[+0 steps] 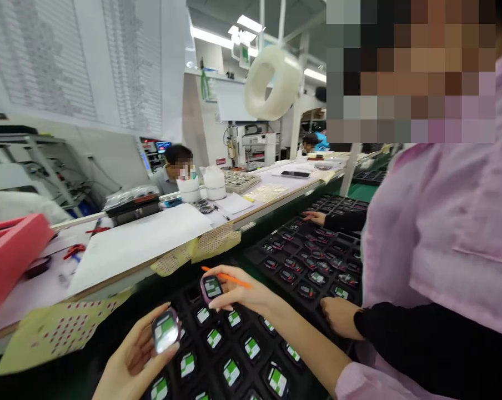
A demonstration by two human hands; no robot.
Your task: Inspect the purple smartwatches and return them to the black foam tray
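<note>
My left hand [130, 358] is closed round the edges of a smartwatch case [166, 332], its lit screen turned upward with green and white blocks. Farther forward, my right hand [245, 291] grips a second watch case [212, 287] of purplish colour, its screen showing a dimmer block pattern. A thin orange stick [234, 279] lies across the fingers of that hand; its kind is unclear. Below both hands is a black compartment tray [209, 368], where several strapless watches [231, 372] lie face up with green and white screens.
To the right, a co-worker in a pink smock [417, 222] has one hand [340, 318] beside another watch tray [290, 289] and one farther back. A shelf with a white sheet [145, 239] runs along the left. A tape roll [273, 83] hangs overhead.
</note>
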